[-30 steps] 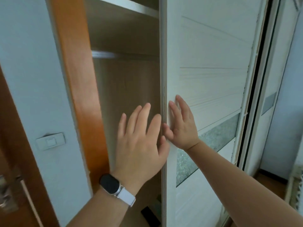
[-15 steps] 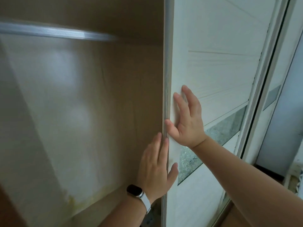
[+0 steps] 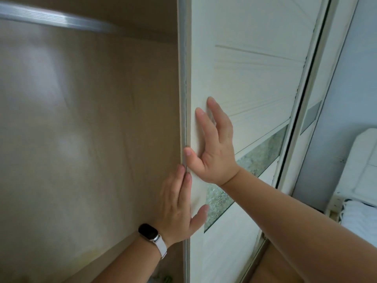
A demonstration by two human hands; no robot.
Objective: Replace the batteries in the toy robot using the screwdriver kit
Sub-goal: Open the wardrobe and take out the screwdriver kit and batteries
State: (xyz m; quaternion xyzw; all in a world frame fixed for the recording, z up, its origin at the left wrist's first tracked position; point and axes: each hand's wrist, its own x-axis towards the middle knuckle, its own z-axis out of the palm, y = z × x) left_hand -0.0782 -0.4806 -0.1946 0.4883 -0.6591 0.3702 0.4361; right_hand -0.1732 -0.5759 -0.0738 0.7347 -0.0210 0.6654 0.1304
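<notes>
- Since a second ago the view has swung into the wardrobe (image 3: 81, 139); the orange frame and the wall switch are gone from sight. Left hand (image 3: 179, 205) has dropped below the right hand (image 3: 214, 148). Over the last half second almost nothing has shifted.
- Right hand: flat on the face of the sliding door (image 3: 255, 68), fingers straight and spread, thumb at the leading edge (image 3: 184, 78). Nothing held.
- Left hand: fingers straight, laid along that same edge, thumb splayed onto the door's face. It straddles the edge and presses; it clasps nothing. Watch (image 3: 149, 231) on that wrist.
- Toy robot and screwdriver kit: neither in view. Bare back panel and a rail (image 3: 51, 17) up top are all the opening shows here. A green thing (image 3: 167, 279) pokes in at the bottom margin, too little of it to name.
- Key relation: the door stands upright, long axis vertical, and lies to the right of both hands' contact line; the opening lies to the left. Judgement: any further push goes sideways to the right, toward the bed (image 3: 363, 180).
- Judgement: the left hand sits nearer the opening and lower, so it is the better placed to reach in and down once the door is far enough across.
- Progress, judged: fetching stage only; no battery work begun.
</notes>
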